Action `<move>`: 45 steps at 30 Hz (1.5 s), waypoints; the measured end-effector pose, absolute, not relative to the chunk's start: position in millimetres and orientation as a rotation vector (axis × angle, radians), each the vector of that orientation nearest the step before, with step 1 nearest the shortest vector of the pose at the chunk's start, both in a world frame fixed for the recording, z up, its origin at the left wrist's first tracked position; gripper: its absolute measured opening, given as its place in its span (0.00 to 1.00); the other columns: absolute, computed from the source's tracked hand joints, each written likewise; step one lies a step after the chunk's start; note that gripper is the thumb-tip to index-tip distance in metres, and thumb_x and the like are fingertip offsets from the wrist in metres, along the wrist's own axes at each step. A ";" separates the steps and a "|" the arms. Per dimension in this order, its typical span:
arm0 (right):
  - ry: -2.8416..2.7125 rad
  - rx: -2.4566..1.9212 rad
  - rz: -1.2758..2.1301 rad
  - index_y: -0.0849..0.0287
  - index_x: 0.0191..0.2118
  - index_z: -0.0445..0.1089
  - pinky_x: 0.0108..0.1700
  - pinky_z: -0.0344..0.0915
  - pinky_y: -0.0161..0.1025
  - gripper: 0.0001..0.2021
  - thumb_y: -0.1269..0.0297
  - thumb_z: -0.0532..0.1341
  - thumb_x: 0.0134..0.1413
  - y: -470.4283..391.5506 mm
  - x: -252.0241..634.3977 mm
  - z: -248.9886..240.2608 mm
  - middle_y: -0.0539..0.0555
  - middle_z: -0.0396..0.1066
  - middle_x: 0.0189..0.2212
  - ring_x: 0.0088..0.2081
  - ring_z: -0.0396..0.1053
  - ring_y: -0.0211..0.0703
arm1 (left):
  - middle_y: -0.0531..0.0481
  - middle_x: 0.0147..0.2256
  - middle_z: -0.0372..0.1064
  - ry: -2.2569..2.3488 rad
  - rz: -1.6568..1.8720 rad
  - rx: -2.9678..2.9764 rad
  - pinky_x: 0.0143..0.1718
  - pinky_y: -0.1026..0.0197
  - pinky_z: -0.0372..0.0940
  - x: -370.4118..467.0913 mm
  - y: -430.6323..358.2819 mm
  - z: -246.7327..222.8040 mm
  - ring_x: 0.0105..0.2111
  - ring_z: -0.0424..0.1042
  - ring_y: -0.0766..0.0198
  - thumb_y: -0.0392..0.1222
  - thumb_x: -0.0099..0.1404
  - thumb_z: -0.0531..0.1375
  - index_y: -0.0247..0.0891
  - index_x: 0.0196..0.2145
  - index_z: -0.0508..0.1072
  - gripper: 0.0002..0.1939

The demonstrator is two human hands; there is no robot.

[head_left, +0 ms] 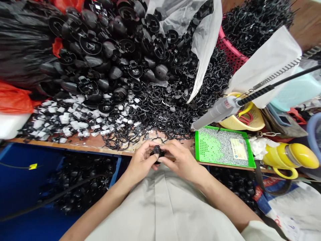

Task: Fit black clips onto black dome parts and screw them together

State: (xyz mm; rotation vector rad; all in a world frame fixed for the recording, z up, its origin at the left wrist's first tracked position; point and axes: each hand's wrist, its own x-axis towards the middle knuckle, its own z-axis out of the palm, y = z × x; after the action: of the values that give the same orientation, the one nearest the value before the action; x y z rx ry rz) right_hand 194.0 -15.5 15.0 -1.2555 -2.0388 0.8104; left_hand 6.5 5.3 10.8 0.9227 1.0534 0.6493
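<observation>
Close to my body, at the table's front edge, my left hand (143, 160) grips a small black plastic part (156, 152) between thumb and fingers. From the other side my right hand (179, 159) pinches the same part, its thumb and fingertips at the part's right side. The fingers hide much of the part. Just beyond the hands lie thin black curved pieces (165, 117) in a large heap. White and black small pieces (65, 118) are spread to the left of that heap, and round black housings (115, 72) are piled behind.
A green tray (197, 147) of tiny metal pieces sits right of my hands. Above it hangs a grey electric screwdriver (215, 113). A yellow bottle (288, 155) is farther right. Blue bin (17, 187) with black parts stands below the table's left edge.
</observation>
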 end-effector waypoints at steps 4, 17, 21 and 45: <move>-2.089 -1.242 0.744 0.56 0.50 0.65 0.44 0.70 0.45 0.15 0.62 0.62 0.57 -21.4 181.2 7.7 0.58 0.69 0.42 0.44 0.69 0.47 | 0.50 0.37 0.69 1.028 0.671 0.878 0.25 0.63 0.71 -0.3 1.2 14.5 0.30 0.71 0.65 0.39 0.56 0.64 0.39 0.41 0.68 0.14; -2.586 -1.548 0.446 0.63 0.39 0.72 0.39 0.64 0.44 0.08 0.64 0.60 0.57 44.9 162.5 7.7 0.62 0.69 0.34 0.37 0.68 0.51 | 0.51 0.36 0.69 1.119 0.702 0.882 0.20 0.64 0.67 -19.6 -6.1 15.1 0.28 0.69 0.65 0.43 0.59 0.63 0.40 0.40 0.64 0.14; -2.498 -1.613 0.368 0.62 0.36 0.70 0.40 0.62 0.43 0.06 0.70 0.55 0.58 55.1 156.7 18.0 0.61 0.70 0.35 0.38 0.67 0.50 | 0.47 0.42 0.71 1.147 0.755 0.979 0.20 0.68 0.65 -19.9 -6.3 20.4 0.36 0.70 0.61 0.42 0.60 0.62 0.40 0.41 0.66 0.12; -0.979 -1.255 1.228 0.52 0.55 0.63 0.37 0.69 0.36 0.24 0.61 0.65 0.53 4.9 160.2 12.3 0.49 0.68 0.32 0.34 0.68 0.37 | 0.48 0.37 0.72 1.044 0.854 0.736 0.31 0.60 0.73 8.5 -1.1 15.7 0.32 0.72 0.64 0.39 0.56 0.65 0.38 0.41 0.65 0.16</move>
State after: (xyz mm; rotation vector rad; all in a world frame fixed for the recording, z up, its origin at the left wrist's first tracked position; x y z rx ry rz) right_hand 160.2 4.9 12.3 -1.2548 -0.9792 1.2278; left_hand 8.5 -1.1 15.7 0.7356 1.0438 0.8536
